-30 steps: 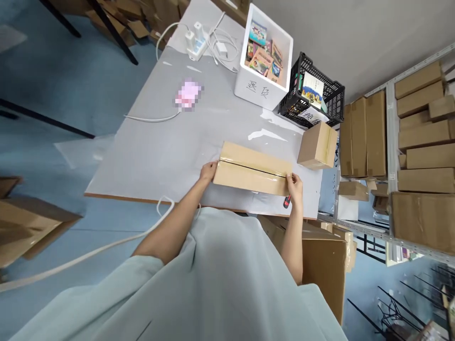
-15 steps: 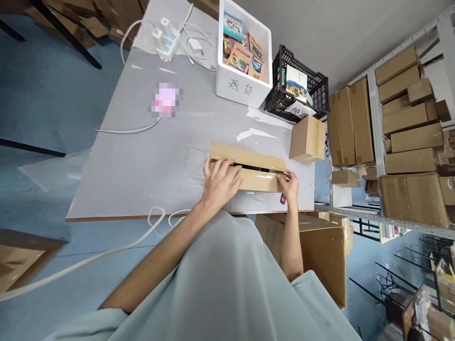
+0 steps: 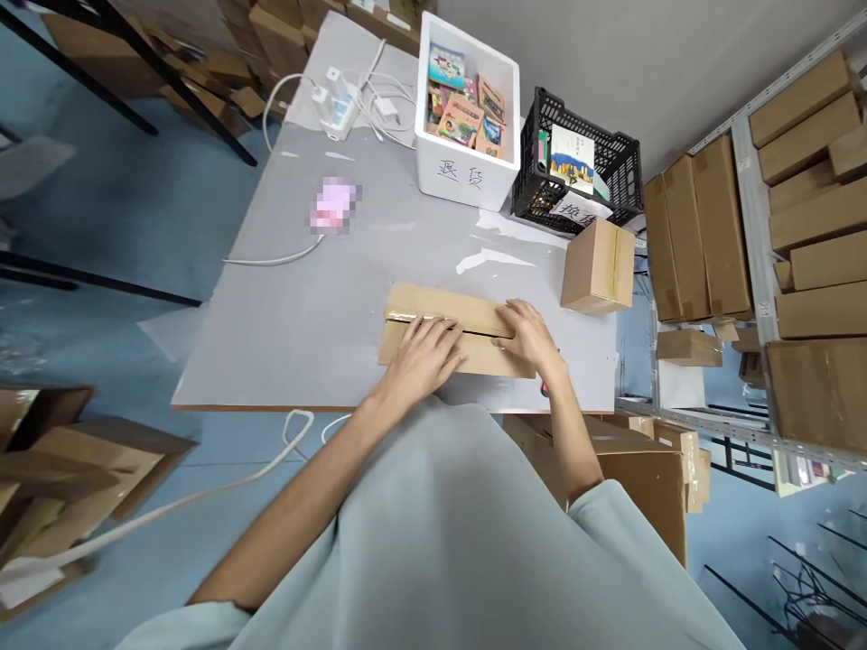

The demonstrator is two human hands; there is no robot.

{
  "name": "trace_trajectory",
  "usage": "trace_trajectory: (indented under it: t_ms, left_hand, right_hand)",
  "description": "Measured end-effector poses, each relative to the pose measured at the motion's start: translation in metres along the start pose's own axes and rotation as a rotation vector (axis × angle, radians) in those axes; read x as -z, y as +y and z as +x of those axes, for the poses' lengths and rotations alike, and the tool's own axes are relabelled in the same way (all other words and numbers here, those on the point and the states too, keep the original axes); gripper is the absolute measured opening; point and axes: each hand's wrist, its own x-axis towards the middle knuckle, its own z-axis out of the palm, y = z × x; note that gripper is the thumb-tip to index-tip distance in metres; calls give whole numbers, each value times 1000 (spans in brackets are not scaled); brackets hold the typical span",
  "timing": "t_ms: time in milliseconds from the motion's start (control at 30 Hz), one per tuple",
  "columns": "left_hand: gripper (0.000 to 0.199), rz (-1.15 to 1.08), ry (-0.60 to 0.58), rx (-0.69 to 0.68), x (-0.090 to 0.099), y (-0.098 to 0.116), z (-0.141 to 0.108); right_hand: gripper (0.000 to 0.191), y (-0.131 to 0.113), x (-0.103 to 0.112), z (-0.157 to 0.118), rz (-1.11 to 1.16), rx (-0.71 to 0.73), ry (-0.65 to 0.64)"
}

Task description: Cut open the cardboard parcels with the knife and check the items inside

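Note:
A long, narrow cardboard box (image 3: 488, 357) lies near the front edge of the grey table. Its two top flaps nearly meet, with a thin dark gap between them. My left hand (image 3: 421, 354) rests on the left half of the box, fingers spread across the gap. On the right half, my right hand (image 3: 528, 336) lies over the flaps with its fingers apart. Beside my right wrist, a small red and black object (image 3: 545, 389) is partly hidden.
Behind are a white foam box (image 3: 467, 176) of booklets and a black crate (image 3: 575, 167). A closed carton (image 3: 597, 266) stands at the right. Cables and a power strip (image 3: 342, 113) lie back left; a large open carton (image 3: 640, 492) is below the table edge.
The flaps have come down and the gap has narrowed. My right hand has moved from the box's right end onto its top, its fingers opening. The view has shifted slightly.

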Motion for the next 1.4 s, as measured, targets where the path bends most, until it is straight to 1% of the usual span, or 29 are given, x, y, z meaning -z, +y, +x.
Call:
trace_trajectory:
  t_ms: [100,167,200,267,333,400,467,533,600,667,767,833,900,967,1067,1200,1300,1400]
  left_hand:
    - [43,6,6,14,-1,7,-10]
    - [40,7,4,17,-1,12,-17]
    - [40,7,9,20,-1,15,-19]
    - [40,11,39,39,-2,19,-17]
    - [43,24,76,74,-3,21,-7]
    - [48,40,71,93,-4,22,6]
    - [48,61,42,88,-3,24,16]
    - [44,92,51,85,2,30,16]
    - [38,124,115,96,9,38,6]
    - [29,135,176,93,18,47,-10]
    - [22,116,207,65,25,57,-32]
    - [22,84,217,59,25,60,-41]
    - [24,31,217,50,21,61,-47]
    - [25,-19,212,35,16,62,-53]
    - [21,-63,205,18,13,64,-63]
    - [18,-93,192,4,13,67,-74]
    - [14,-96,237,-13,10,69,-78]
    - [10,-85,288,-29,8,69,-76]
  right_hand:
    - [50,0,1,7,-53,70,-31]
    - [37,-1,9,11,-72,103,-28]
    - [33,-2,14,13,-83,110,-24]
    - [34,-4,25,19,-107,112,-12]
    - [39,-7,35,26,-136,110,-1]
    - [43,-9,41,35,-159,103,11]
    - [45,-8,45,45,-162,87,24]
    - [46,-5,47,55,-153,73,32]
    - [46,-1,49,63,-142,68,32]
    - [45,3,51,69,-133,65,30]
    - [42,8,54,74,-120,80,1]
    - [42,11,55,77,-127,104,-29]
    - [44,15,52,82,-151,106,-49]
    - [48,20,45,89,-174,78,-49]
    - [53,27,29,100,-194,42,-41]
    - [55,34,5,108,-227,6,-69]
    - [56,37,-4,111,-231,-2,-71]
    - [55,38,-6,114,-225,4,-37]
